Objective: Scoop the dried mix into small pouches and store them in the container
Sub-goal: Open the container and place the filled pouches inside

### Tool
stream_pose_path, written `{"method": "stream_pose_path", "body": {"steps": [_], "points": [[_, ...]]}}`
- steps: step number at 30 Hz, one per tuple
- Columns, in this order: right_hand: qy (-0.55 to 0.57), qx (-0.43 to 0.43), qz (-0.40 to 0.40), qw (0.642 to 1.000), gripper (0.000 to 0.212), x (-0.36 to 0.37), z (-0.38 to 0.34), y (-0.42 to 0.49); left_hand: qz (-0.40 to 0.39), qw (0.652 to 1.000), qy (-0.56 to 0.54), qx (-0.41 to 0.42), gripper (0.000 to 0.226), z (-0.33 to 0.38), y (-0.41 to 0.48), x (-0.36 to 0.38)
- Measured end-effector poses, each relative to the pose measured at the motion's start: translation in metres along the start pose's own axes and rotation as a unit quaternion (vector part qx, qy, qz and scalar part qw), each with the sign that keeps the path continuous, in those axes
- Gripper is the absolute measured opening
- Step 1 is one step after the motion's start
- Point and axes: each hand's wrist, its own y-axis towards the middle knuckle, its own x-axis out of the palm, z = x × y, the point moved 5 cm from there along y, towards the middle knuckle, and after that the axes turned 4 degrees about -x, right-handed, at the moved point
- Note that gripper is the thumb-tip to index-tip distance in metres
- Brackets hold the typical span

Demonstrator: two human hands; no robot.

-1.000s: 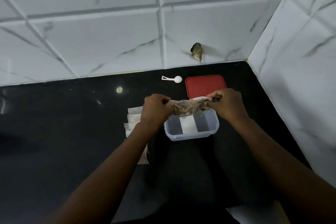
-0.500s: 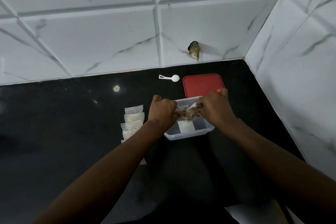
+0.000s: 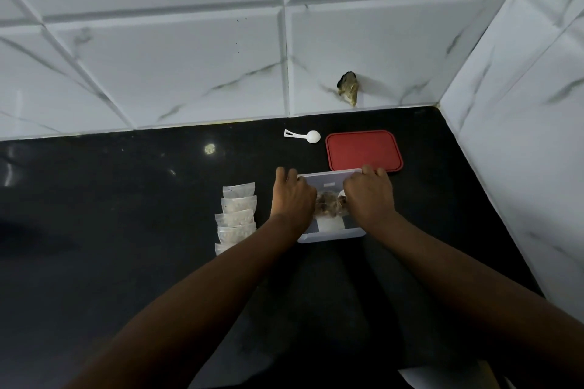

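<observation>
Across the black countertop (image 3: 126,230), task judged well along. Clear plastic container (image 3: 330,236) open near the right-hand tiled corner; red lid (image 3: 363,150) off, lying just beyond its far edge. Left hand (image 3: 292,199) and right hand (image 3: 369,196) down in the container, each grasping an end of the bag of dried mix (image 3: 328,207), fingertips mostly hidden. Just left of the container, a near-to-far row of small pouches (image 3: 237,215), already filled, not yet stored. White scoop (image 3: 305,136) idle, left of the lid. Probably left: pouches in, lid on. No readable brand or writing; pale patches inside the container, label or pouch, impossible to tell.
</observation>
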Motion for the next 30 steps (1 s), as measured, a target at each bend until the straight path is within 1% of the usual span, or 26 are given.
{"method": "stream_pose_path", "body": {"steps": [2, 3, 5, 6, 7, 8, 9, 10, 11, 12, 13, 14, 15, 16, 18, 19, 20, 22, 24, 26, 27, 28, 30], "points": [[0.021, 0.003, 0.004, 1.000, 0.021, -0.001, 0.002, 0.002, 0.007, 1.000, -0.013, 0.005, 0.031, 0.000, 0.000, 0.002], [0.031, 0.004, 0.022, 0.999, 0.023, 0.001, 0.004, 0.000, 0.015, 0.999, -0.033, 0.006, 0.034, 0.000, 0.000, 0.001], [0.083, -0.003, 0.083, 0.993, 0.028, -0.001, 0.009, -0.007, 0.041, 0.994, -0.097, 0.019, 0.035, 0.001, -0.001, -0.003], [0.123, -0.010, 0.098, 0.987, 0.030, -0.007, 0.008, -0.009, 0.056, 0.989, -0.137, 0.030, 0.034, 0.002, -0.002, -0.006], [0.155, -0.007, 0.086, 0.984, 0.033, -0.007, 0.009, -0.005, 0.064, 0.981, -0.178, 0.043, 0.031, 0.003, -0.003, -0.009], [0.188, 0.011, 0.032, 0.981, 0.035, -0.010, 0.009, 0.004, 0.063, 0.973, -0.217, 0.055, 0.029, 0.004, -0.004, -0.012], [0.203, 0.036, -0.077, 0.975, 0.038, -0.008, 0.007, 0.010, 0.054, 0.965, -0.246, 0.068, 0.029, 0.006, -0.006, -0.014], [0.197, 0.058, -0.191, 0.960, 0.037, -0.004, 0.004, 0.011, 0.041, 0.960, -0.264, 0.082, 0.031, 0.009, -0.007, -0.014], [0.194, 0.069, -0.242, 0.948, 0.030, 0.000, 0.001, 0.009, 0.024, 0.957, -0.271, 0.096, 0.033, 0.013, -0.008, -0.012], [0.194, 0.066, -0.236, 0.950, 0.019, 0.004, 0.000, 0.005, 0.001, 0.956, -0.273, 0.104, 0.036, 0.016, -0.009, -0.009], [0.192, 0.057, -0.176, 0.964, 0.016, 0.006, 0.000, 0.003, -0.024, 0.956, -0.275, 0.102, 0.038, 0.018, -0.009, -0.004], [0.194, 0.069, -0.130, 0.970, 0.016, 0.008, 0.002, 0.001, -0.051, 0.955, -0.275, 0.095, 0.040, 0.019, -0.008, 0.000], [0.201, 0.080, -0.131, 0.967, 0.020, 0.012, 0.002, -0.003, -0.075, 0.955, -0.274, 0.086, 0.042, 0.018, -0.008, 0.004], [0.221, 0.107, -0.156, 0.957, 0.029, 0.010, 0.000, -0.004, -0.094, 0.955, -0.270, 0.077, 0.044, 0.018, -0.007, 0.006], [0.266, 0.185, -0.208, 0.923, 0.058, 0.013, -0.002, -0.003, -0.123, 0.957, -0.255, 0.069, 0.049, 0.018, -0.006, 0.009], [0.278, 0.193, -0.196, 0.920, 0.064, 0.015, -0.003, -0.001, -0.136, 0.957, -0.248, 0.068, 0.051, 0.018, -0.005, 0.009], [0.281, 0.186, -0.168, 0.926, 0.065, 0.013, -0.004, 0.000, -0.151, 0.956, -0.241, 0.067, 0.054, 0.019, -0.003, 0.010], [0.255, 0.150, -0.140, 0.945, 0.061, 0.011, -0.008, -0.008, -0.173, 0.956, -0.230, 0.066, 0.057, 0.021, -0.002, 0.011], [0.236, 0.126, -0.125, 0.955, 0.051, 0.010, -0.007, -0.014, -0.168, 0.954, -0.239, 0.064, 0.057, 0.021, -0.002, 0.011], [0.229, 0.102, -0.090, 0.964, 0.031, 0.008, -0.004, -0.015, -0.127, 0.954, -0.265, 0.057, 0.052, 0.019, -0.005, 0.007], [0.225, 0.089, -0.077, 0.967, 0.026, 0.008, -0.003, -0.015, -0.105, 0.955, -0.273, 0.054, 0.048, 0.017, -0.007, 0.004], [0.224, 0.080, -0.072, 0.969, 0.024, 0.009, -0.003, -0.016, -0.096, 0.953, -0.282, 0.053, 0.046, 0.016, -0.009, 0.003], [0.227, 0.086, -0.107, 0.964, 0.025, 0.014, -0.004, -0.018, -0.127, 0.941, -0.310, 0.047, 0.044, 0.015, -0.012, 0.005]]}}
